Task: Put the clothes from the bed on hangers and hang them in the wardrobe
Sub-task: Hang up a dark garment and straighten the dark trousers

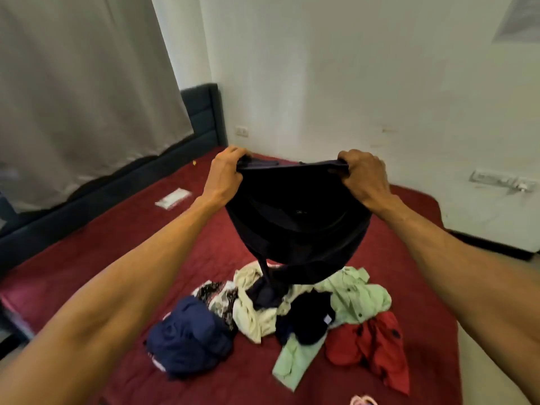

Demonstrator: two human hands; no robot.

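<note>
1. Head view, left side: the left hand (225, 173) pinches one top corner of the dark garment (295, 217), fingers curled over its edge.
2. Between the hands the garment's top edge runs level, left to right; the cloth hangs down, its tail touching the pile of clothes (254, 317) on the bed (117, 244).
3. The right hand (363, 176) grips the other corner likewise; both hands sit equally close to it.
</note>
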